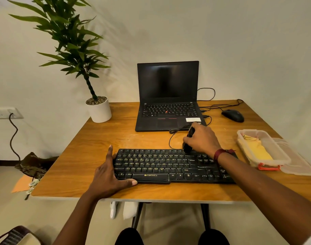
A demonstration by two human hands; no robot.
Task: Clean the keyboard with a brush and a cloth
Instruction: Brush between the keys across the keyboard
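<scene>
The wooden surface [91,156] carries everything. The black keyboard [161,165] lies flat under both grips, its long side running from one to the other.

A clear container [252,131] sits to the outer side of the right grip [202,138], well apart from it, with the yellow cloth [255,149] folded inside and untouched. Judging by that, the wiping step is not yet begun and brushing is the step in hand.

The right grip is curled round a dark brush [187,144], whose bristle end meets the far key row just below the fingers. The left grip [107,175] is spread flat, fingers along the keyboard's left end and thumb on its front edge, bracing it.

To brush well, I would:
- Hold that brace firm so the board cannot slide toward the right grip.
- Sweep row by row toward the body, in short strokes.
- Angle the bristles into the gaps between keys.
- Flick debris off the keyboard's edge, away from the cloth.
</scene>
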